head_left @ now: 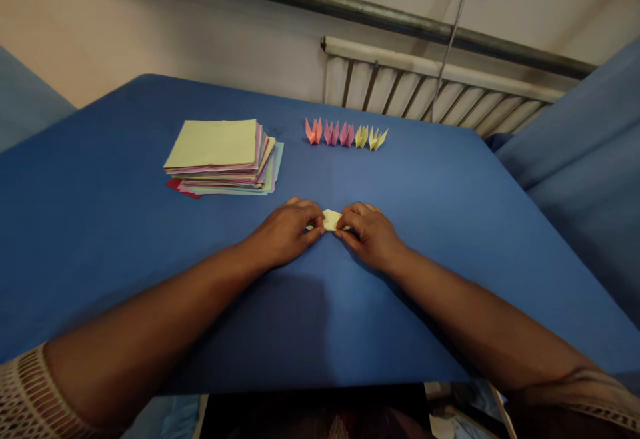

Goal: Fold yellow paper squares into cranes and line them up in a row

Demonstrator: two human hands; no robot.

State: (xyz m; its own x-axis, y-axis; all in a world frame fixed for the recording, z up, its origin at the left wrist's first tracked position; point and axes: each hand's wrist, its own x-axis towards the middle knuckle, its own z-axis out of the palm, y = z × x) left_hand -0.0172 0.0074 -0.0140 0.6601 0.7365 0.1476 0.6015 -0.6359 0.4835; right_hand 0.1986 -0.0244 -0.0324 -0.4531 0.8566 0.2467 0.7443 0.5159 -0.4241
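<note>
Five folded paper pieces [347,137], one orange, two pink and two pale yellow, stand in a row straight beyond the hands and look finished. The yellow paper [331,220] between the hands seems only partway along: it is a small, low shape with an angled far edge and shows none of the raised points of those in the row, though its ends are hidden by fingers. Beyond the left hand and farther left, a thick stack of coloured sheets [215,144] lies flat, apparently unfolded.

The left hand [295,231] has thumb and fingertips pinched together on the near-left end of the yellow paper. The right hand [373,233] pinches the opposite end the same way, its other fingers curled. Both rest low at the bench [425,192], just beside each other, with only the paper's middle visible between them.
</note>
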